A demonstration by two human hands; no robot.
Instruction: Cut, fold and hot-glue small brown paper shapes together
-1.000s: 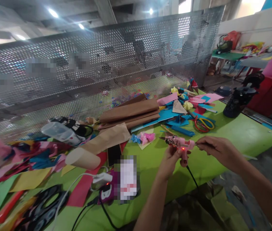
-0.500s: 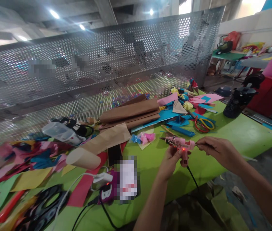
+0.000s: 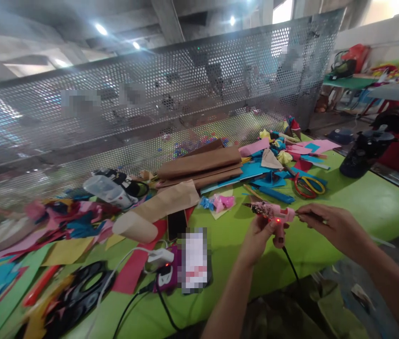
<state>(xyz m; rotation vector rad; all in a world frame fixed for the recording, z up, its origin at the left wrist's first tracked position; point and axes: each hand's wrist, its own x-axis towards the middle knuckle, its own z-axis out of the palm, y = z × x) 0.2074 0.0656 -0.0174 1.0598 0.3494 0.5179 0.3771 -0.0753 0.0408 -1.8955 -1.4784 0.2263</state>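
A pink hot glue gun point(image 3: 277, 213) with a lit red light is held above the green table, its dark, speckled nozzle end pointing left. My left hand point(image 3: 257, 238) is closed around its body, with the thumb along the side. At the rear of the gun, my right hand point(image 3: 321, 219) pinches the end of what looks like a glue stick, mostly hidden by the fingers. A black cord point(image 3: 291, 263) runs down from the handle. Beyond the nozzle lie a small bag of blue and pink pieces point(image 3: 218, 202) and a blue cutter point(image 3: 275, 193).
Red and yellow scissors point(image 3: 308, 185), brown paper rolls point(image 3: 201, 162) and coloured scraps lie along a perforated metal screen point(image 3: 150, 108). Nearer are a purple power strip point(image 3: 173, 268), a phone point(image 3: 195, 263), a cardboard tube point(image 3: 135, 227) and black scissors point(image 3: 79, 292). A dark bottle point(image 3: 365, 150) stands right.
The view has turned slightly left, so everything sits farther right in the picture. Both hands keep the same hold on the glue gun.
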